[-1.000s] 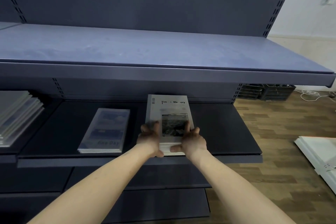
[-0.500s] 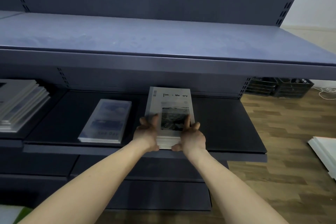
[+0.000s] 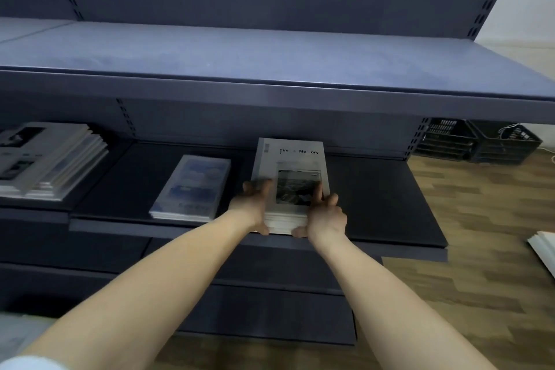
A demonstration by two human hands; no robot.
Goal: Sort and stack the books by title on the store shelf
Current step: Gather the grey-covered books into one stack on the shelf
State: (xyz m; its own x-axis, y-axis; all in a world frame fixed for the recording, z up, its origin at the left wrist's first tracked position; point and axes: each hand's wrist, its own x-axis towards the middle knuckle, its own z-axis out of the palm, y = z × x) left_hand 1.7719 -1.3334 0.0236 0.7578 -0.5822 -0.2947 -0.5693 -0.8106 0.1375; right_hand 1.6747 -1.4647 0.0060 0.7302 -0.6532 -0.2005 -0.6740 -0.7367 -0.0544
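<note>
Hands first: our left hand [image 3: 253, 207] and right hand [image 3: 326, 216] clamp the near end of a grey stack [image 3: 289, 186] on the middle shelf [image 3: 390, 207]. Its long axis runs front to back, title at the far end. Blue books [image 3: 192, 186] sit beside it, another pile [image 3: 48, 159] farther left; sorting looks mostly done.

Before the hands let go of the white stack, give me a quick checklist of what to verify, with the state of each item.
1. Both hands on the stack: ok. Left hand and right hand grip the near corners of the white book stack.
2. Stack fully on the middle shelf: cannot tell; its near end sits at the front edge.
3. Edges squared: cannot tell; the hands cover the near corners.
4. Apart from the blue-cover stack: ok, a gap shows.
5. Top title readable: not ok; only partly legible.
</note>
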